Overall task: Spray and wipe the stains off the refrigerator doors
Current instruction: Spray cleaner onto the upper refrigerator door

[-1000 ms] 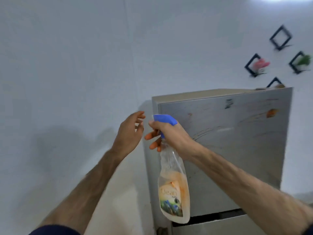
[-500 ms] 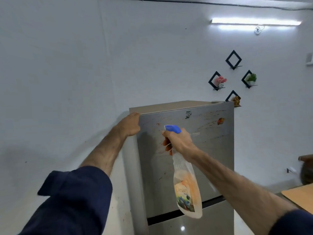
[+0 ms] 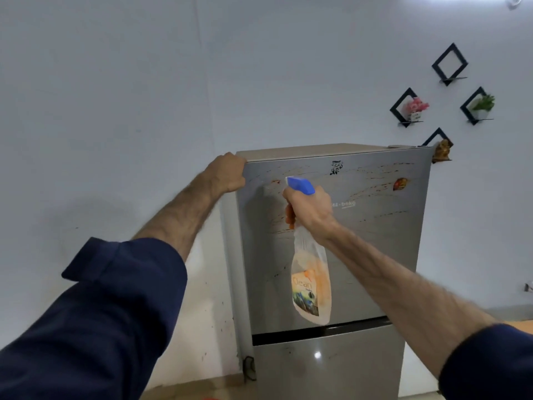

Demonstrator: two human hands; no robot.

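A grey two-door refrigerator (image 3: 375, 255) stands against the white wall. Its upper door carries reddish-brown streaks, an orange blob (image 3: 400, 184) near the top right and a dark smudge (image 3: 336, 168) near the top edge. My right hand (image 3: 310, 207) grips the neck of a clear spray bottle (image 3: 311, 284) with a blue nozzle and orange liquid, held in front of the upper door with the nozzle pointing left. My left hand (image 3: 226, 174) grips the refrigerator's top left corner. The lower door (image 3: 331, 368) shows a light reflection.
Black diamond-shaped wall shelves (image 3: 450, 64) hang to the right, two with small potted plants (image 3: 416, 108). A wooden surface's edge (image 3: 519, 324) shows at far right. The wall left of the refrigerator is speckled with small dark marks.
My left hand went from the air to the refrigerator's top left corner and holds it. The spray bottle stays raised at the upper door; the view has drawn closer.
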